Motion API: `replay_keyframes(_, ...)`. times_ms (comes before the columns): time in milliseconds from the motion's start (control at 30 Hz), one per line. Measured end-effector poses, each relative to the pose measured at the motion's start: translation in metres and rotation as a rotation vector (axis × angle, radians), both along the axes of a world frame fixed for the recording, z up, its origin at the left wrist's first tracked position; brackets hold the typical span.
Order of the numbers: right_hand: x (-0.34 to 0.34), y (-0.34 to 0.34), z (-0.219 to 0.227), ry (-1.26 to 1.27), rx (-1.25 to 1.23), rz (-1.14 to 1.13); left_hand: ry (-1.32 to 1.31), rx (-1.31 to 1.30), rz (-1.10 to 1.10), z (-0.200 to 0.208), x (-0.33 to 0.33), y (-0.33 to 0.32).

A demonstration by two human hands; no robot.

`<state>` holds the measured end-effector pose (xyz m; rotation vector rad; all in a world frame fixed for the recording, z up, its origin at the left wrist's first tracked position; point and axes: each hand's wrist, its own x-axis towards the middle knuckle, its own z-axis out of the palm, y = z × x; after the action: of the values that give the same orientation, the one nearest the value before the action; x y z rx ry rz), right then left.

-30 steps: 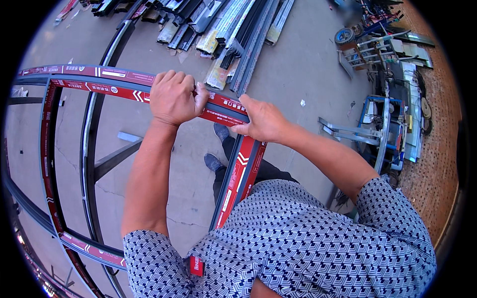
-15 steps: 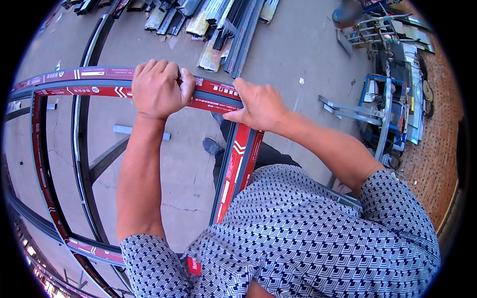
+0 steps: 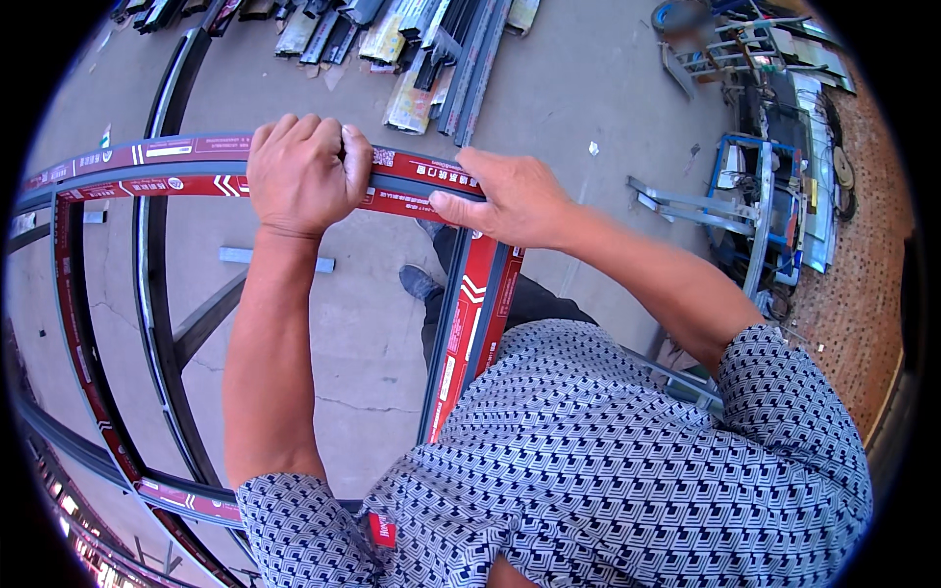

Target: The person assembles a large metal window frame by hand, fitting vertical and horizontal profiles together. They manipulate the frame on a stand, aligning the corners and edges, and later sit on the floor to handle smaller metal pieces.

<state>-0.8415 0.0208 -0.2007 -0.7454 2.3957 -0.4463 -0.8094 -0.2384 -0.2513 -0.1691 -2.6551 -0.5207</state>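
Observation:
A large window frame point(image 3: 402, 186) of dark grey metal profile, covered with red printed film, stands in front of me. My left hand point(image 3: 306, 176) is closed in a fist over its top rail, knuckles up; what the fingers close on is hidden. Further right, my right hand point(image 3: 510, 199) grips the same rail near the corner, thumb on the near side and fingers over the far side. From that corner a red-filmed upright point(image 3: 469, 318) runs down toward my body. Another red-filmed bar point(image 3: 83, 323) forms the left side.
Dark metal supports point(image 3: 157, 265) stand left of and beneath the frame. Stacks of metal profiles point(image 3: 421, 69) lie on the concrete floor point(image 3: 559, 108) at the far side. To the right stands a blue-framed cart point(image 3: 725, 181) with metal pieces. My shoe point(image 3: 420, 282) shows below the rail.
My left hand has shifted slightly left along the rail, still closed. The right thumb has moved a little left and up; the view has shifted slightly.

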Motion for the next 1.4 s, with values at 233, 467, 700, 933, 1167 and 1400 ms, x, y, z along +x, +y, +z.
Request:
replay_keyframes(233, 0.013, 0.009, -0.002, 0.024, -0.032, -0.079, -0.008, -0.003, -0.002, -0.001, 0.001, -0.001)
replay_keyframes(467, 0.015, 0.007, 0.000, 0.049, 0.023, -0.079, -0.019, -0.017, -0.006, 0.000, 0.000, -0.001)
replay_keyframes(700, 0.015, 0.003, -0.010, 0.156, 0.008, 0.052, 0.018, 0.005, -0.016, -0.001, -0.001, -0.002)
replay_keyframes(933, 0.020, -0.012, -0.001, 0.177, 0.100, -0.007, 0.041, -0.004, -0.014, -0.002, 0.001, -0.002)
replay_keyframes(1167, 0.022, -0.008, -0.005, 0.262, 0.071, -0.008, 0.091, 0.003, -0.040, -0.005, 0.001, -0.001)
replay_keyframes(1400, 0.018, -0.016, -0.001, 0.196, 0.134, -0.032, 0.061, 0.012, -0.016, -0.001, 0.000, -0.003)
